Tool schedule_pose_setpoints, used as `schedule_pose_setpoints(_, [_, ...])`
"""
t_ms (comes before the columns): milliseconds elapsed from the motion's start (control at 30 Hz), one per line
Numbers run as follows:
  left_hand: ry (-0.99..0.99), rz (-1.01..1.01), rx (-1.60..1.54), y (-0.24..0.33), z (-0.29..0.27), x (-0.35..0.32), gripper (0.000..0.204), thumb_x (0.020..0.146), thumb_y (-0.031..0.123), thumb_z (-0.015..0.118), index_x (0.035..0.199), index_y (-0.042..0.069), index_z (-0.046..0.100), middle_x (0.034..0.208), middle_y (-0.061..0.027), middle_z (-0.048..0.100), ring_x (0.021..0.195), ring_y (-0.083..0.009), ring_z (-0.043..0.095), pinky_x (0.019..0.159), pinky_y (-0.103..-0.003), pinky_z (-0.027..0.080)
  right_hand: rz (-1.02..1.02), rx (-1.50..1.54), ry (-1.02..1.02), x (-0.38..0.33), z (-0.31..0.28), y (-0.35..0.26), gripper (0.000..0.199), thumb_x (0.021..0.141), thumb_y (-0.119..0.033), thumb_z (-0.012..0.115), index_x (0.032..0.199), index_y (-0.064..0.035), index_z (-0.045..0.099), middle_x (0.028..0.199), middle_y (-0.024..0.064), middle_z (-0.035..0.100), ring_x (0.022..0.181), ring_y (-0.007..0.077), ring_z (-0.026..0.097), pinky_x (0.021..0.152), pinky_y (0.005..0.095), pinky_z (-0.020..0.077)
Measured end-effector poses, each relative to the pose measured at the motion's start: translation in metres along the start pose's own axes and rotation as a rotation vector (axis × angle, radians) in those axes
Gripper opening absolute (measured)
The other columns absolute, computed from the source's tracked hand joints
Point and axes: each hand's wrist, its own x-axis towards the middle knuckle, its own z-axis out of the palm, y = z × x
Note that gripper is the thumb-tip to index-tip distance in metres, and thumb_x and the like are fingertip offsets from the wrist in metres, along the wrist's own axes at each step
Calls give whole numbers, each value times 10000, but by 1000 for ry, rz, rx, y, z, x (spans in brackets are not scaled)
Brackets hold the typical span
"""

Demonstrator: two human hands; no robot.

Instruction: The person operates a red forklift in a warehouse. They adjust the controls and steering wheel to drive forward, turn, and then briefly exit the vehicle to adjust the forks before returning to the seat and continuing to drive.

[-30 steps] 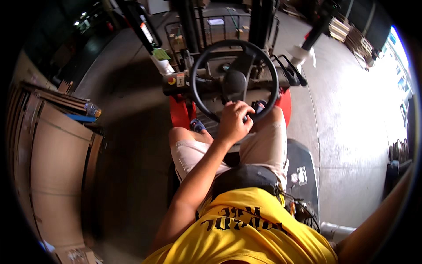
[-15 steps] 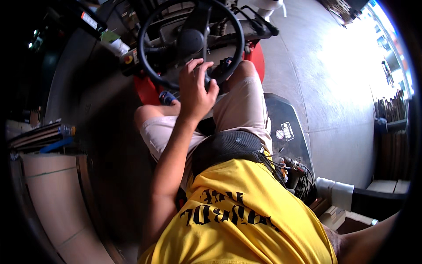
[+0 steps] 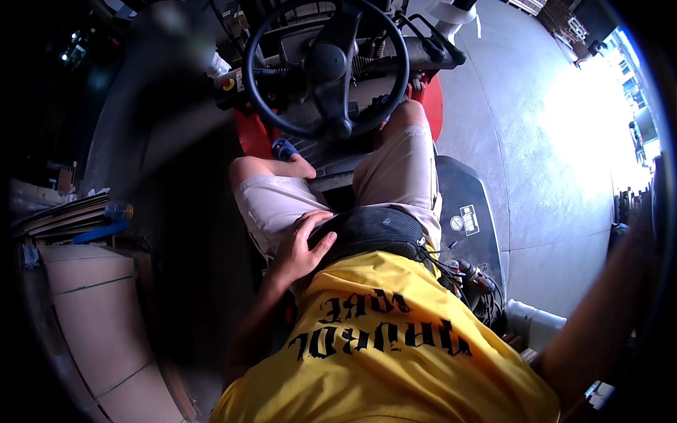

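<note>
My left hand (image 3: 302, 248) lies on my lap at the left end of a black waist pack (image 3: 374, 231). Its fingers are stretched out and loosely apart, with nothing in them. Ahead of my knees stands a black steering wheel (image 3: 326, 65) of a red vehicle, and neither hand touches it. My right forearm (image 3: 606, 310) reaches out and forward along the right side, blurred and dark. The right hand itself is lost beyond the dark rim of the picture.
Black levers (image 3: 434, 44) stand right of the wheel. A dark side panel (image 3: 465, 211) with a label flanks my right leg. Strapped cardboard (image 3: 95, 303) stacks up at left, below flat boards (image 3: 67, 215). Smooth concrete floor (image 3: 522, 176) runs toward bright light at right.
My left hand has come back from beside the steering wheel to my lap. My right arm has swung up and forward at the right edge. The view has shifted slightly.
</note>
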Motion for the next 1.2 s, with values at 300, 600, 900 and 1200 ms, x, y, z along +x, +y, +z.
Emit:
schedule_pose_setpoints(300, [-160, 54, 123, 11, -38, 2, 542, 874, 402, 842, 1298, 104, 684, 1426, -137, 597, 1322, -337, 588, 1118, -437, 471, -313, 178, -543, -6, 187, -14, 551, 830, -293, 853, 1340, -191, 673, 1277, 85, 662, 1228, 273, 628, 1025, 485, 522])
schedule_pose_setpoints(600, [51, 301, 138, 2, -21, 22, 293, 745, 131, 897, 994, 100, 745, 1287, -51, 655, 1237, -287, 603, 1022, -434, 523, -687, 180, -474, -64, 401, -98, 247, 907, -337, 674, 1066, -175, 772, 1159, 42, 743, 1253, 240, 637, 1195, 504, 387])
schedule_pose_setpoints(900, [-202, 756, 103, 6, 11, 92, 171, 787, 216, 785, 926, 120, 762, 1311, -38, 630, 1316, -278, 521, 1054, -455, 448, 195, -365, -711, 84, 476, 40, 416, 946, -181, 586, 1325, -294, 715, 989, 105, 777, 904, 300, 764, 851, 463, 604])
schedule_pose_setpoints(1200, [-390, 787, -154, 8, -1, 116, 209, 847, 307, 750, 746, 126, 765, 1370, -20, 593, 1350, -284, 497, 1135, -453, 410, 37, -252, -349, -73, 326, 61, 494, 802, 75, 596, 1246, -104, 718, 1332, 88, 698, 1301, 405, 599, 1081, 481, 514])
